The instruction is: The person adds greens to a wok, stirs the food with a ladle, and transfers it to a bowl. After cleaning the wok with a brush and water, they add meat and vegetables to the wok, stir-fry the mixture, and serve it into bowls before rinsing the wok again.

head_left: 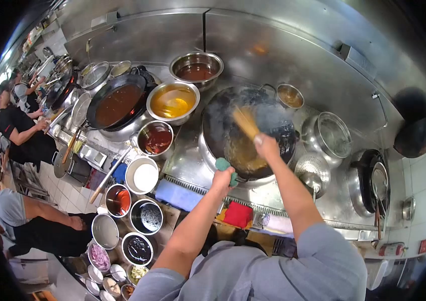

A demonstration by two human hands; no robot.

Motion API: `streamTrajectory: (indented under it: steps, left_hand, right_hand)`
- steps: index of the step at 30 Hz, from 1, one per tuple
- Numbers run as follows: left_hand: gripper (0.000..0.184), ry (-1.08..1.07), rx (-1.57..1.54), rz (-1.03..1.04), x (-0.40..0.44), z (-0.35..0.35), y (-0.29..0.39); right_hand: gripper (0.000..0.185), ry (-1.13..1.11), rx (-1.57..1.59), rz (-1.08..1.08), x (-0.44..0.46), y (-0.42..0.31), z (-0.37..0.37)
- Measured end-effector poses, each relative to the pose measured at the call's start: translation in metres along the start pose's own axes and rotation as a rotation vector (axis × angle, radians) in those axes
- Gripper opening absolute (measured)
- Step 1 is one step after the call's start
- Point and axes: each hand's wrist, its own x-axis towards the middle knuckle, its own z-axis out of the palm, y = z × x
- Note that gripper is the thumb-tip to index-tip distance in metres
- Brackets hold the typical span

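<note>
Steam (269, 102) veils a round black metal wok (216, 118), apparently mid-scrub: right hand (266, 147) gripping a straw-coloured bamboo brush (245, 122) over it, left hand (221, 180) clutching green cloth (222, 164) at its seven-o'clock rim; steady bracing seems needed.

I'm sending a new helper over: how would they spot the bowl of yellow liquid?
Start at the wok giving off vapour. Just left of it, before the black wok of brown sauce, sits a steel bowl. Its golden liquid sets it apart from the bowl behind, which holds reddish-brown liquid.
</note>
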Motion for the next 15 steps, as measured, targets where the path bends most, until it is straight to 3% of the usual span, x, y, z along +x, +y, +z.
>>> streamTrajectory:
  steps: [3,5,7,11,15]
  left_hand:
    - [0.022,-0.013,-0.009,0.042,0.003,0.002,0.004]
    - [0.023,0.020,0.025,0.034,-0.002,0.003,0.006]
    - [0.023,0.022,0.025,0.036,-0.005,0.005,0.011]
    - [0.024,0.027,0.036,0.043,-0.003,0.003,0.008]
    - [0.028,-0.025,0.037,0.033,-0.006,-0.001,0.011]
  right_hand:
    - [0.023,-0.042,-0.080,-0.200,-0.056,0.015,-0.032]
    - [0.021,-0.128,-0.267,-0.368,-0.043,0.069,-0.057]
    - [0.020,-0.136,-0.503,-0.182,0.000,0.091,-0.088]
    - [0.025,-0.012,-0.296,-0.021,0.055,0.023,-0.045]
    - [0.027,-0.015,0.094,-0.009,-0.020,-0.017,0.007]
